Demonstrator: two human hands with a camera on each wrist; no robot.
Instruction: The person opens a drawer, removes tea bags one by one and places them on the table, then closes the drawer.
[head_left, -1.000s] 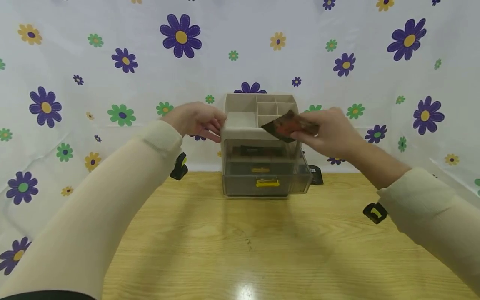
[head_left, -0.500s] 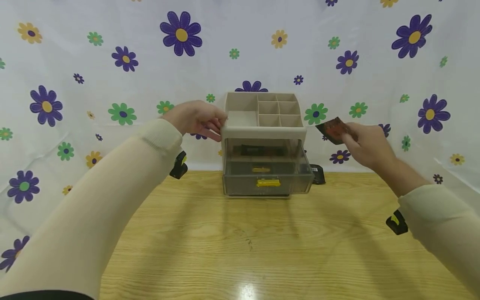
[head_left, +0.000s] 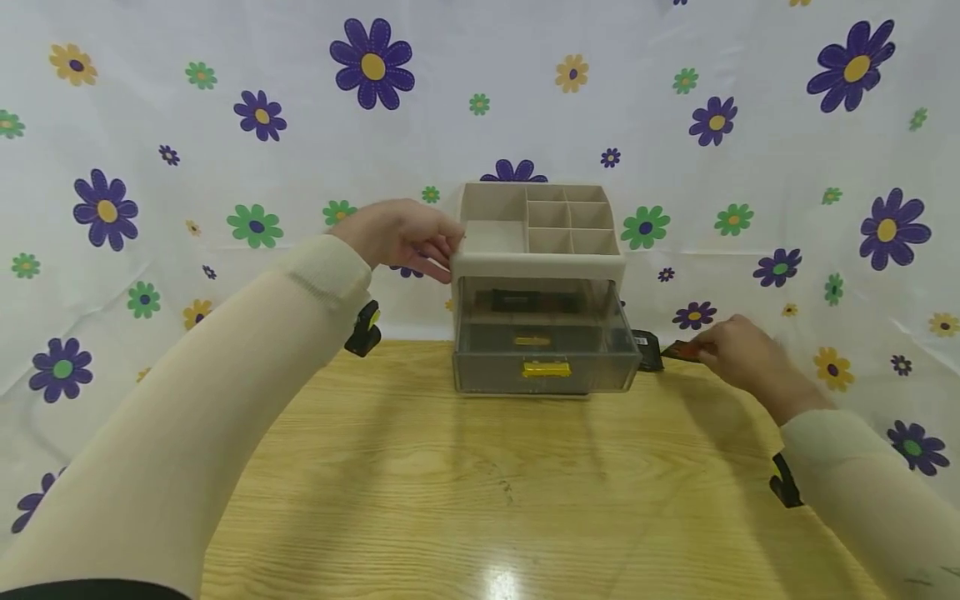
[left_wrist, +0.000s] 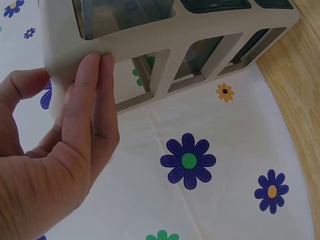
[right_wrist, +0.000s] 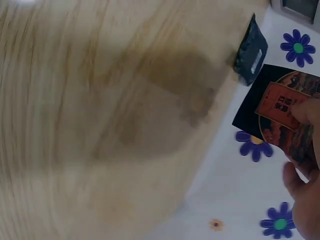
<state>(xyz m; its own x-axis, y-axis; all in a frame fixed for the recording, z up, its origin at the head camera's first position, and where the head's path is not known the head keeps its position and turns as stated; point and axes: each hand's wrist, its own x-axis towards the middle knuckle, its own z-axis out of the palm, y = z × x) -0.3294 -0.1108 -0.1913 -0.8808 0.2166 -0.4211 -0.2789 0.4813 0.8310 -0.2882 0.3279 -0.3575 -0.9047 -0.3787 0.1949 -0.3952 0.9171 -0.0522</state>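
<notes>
R hand (head_left: 744, 358) pinching dark packet w/ red label (right_wrist: 272, 104), far right, near blk pouch (head_left: 647, 352); L hand (head_left: 412, 237) clamped on organizer (head_left: 540, 266), left edge. Step: prob. moving packet; next calls for firm pinch, clearing pulled-out drawer's (head_left: 487, 372) right corner. Room: near side of tbl (head_left: 420, 475).

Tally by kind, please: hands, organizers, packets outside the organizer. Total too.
Hands: 2 (left hand, right hand)
Organizers: 1 (beige organizer)
Packets: 2 (red-label packet, held; black packet, beside the organizer)
Total: 5
</notes>
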